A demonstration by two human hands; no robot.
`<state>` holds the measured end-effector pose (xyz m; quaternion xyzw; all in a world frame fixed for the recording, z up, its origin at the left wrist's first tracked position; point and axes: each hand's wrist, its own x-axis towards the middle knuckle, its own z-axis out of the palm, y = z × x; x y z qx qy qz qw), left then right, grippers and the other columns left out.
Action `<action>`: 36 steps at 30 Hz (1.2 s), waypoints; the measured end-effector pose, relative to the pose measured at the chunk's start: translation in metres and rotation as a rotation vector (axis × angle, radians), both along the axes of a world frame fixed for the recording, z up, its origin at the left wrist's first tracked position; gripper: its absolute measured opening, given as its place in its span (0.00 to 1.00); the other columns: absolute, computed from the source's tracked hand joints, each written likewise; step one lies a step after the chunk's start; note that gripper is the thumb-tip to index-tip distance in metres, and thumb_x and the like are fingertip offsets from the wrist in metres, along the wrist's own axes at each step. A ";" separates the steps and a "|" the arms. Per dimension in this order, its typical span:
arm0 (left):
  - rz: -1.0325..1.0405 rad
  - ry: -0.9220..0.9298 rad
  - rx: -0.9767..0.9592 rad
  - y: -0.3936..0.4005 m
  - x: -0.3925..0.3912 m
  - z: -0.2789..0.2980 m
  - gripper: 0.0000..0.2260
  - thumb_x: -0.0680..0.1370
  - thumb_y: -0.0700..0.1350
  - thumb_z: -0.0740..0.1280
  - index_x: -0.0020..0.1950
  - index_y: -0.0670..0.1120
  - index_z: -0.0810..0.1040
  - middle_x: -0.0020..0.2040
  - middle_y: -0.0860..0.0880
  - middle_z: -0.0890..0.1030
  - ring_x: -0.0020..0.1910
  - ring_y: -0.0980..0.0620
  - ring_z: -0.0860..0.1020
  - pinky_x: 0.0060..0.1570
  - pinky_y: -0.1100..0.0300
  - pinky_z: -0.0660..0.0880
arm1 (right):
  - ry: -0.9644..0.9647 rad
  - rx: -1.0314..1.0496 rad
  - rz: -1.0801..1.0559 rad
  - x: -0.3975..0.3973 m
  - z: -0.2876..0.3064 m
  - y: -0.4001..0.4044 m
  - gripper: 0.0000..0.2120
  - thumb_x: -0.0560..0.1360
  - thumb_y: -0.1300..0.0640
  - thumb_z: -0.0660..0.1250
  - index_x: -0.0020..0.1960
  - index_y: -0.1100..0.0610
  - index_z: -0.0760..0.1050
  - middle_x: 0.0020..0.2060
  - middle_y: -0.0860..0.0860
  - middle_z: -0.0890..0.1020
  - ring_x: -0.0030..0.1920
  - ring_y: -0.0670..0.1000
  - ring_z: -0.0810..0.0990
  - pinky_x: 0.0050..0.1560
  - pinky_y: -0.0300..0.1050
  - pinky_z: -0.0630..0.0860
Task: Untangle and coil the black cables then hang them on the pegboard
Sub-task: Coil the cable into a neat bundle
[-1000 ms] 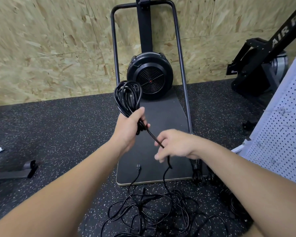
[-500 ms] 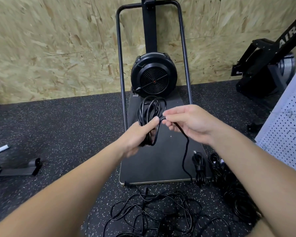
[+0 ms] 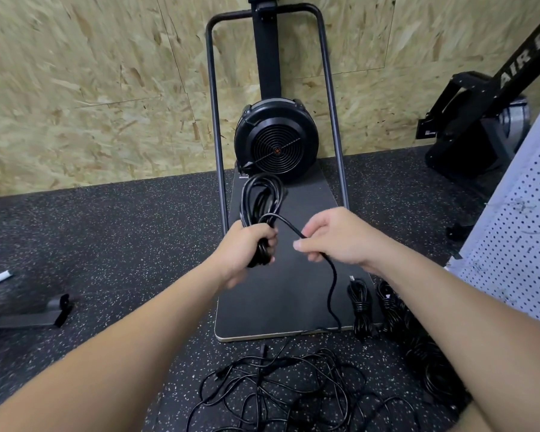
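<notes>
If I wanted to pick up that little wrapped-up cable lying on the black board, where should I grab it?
Probably around its middle, coming down from above. The small coiled cable lies flat on the board, long and narrow, and its middle looks cinched tight, so fingers closing across there should catch every strand at once.

glossy blk cables (image 3: 262, 198), rough osb wall (image 3: 91, 88), speckled rubber floor (image 3: 122, 238).
</notes>
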<state>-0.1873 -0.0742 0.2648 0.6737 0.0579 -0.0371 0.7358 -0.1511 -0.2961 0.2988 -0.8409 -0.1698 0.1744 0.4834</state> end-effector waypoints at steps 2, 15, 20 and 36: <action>0.057 -0.001 -0.022 0.005 0.002 0.002 0.07 0.80 0.35 0.66 0.43 0.45 0.76 0.38 0.44 0.72 0.33 0.48 0.70 0.34 0.56 0.73 | -0.081 -0.057 0.022 0.003 -0.004 -0.003 0.09 0.77 0.48 0.81 0.47 0.53 0.86 0.36 0.47 0.87 0.35 0.49 0.80 0.44 0.47 0.76; -0.188 0.026 0.241 -0.017 -0.014 -0.019 0.13 0.83 0.53 0.75 0.45 0.45 0.83 0.46 0.35 0.83 0.39 0.45 0.78 0.43 0.51 0.75 | -0.503 0.188 -0.146 0.006 0.029 0.002 0.10 0.83 0.50 0.73 0.43 0.50 0.87 0.32 0.48 0.84 0.32 0.51 0.77 0.38 0.47 0.74; -0.212 0.008 0.123 -0.036 -0.022 -0.016 0.15 0.85 0.53 0.72 0.52 0.41 0.85 0.56 0.37 0.88 0.45 0.42 0.77 0.44 0.50 0.75 | -0.379 0.243 -0.261 0.007 0.022 -0.001 0.06 0.83 0.54 0.74 0.48 0.54 0.86 0.30 0.53 0.84 0.28 0.54 0.85 0.35 0.43 0.80; -0.354 0.095 -0.108 -0.036 -0.027 0.002 0.10 0.82 0.37 0.72 0.62 0.39 0.79 0.56 0.40 0.86 0.49 0.42 0.85 0.50 0.46 0.84 | -0.402 0.264 -0.387 0.005 0.018 0.004 0.08 0.83 0.55 0.73 0.49 0.58 0.80 0.38 0.56 0.84 0.29 0.51 0.85 0.31 0.34 0.76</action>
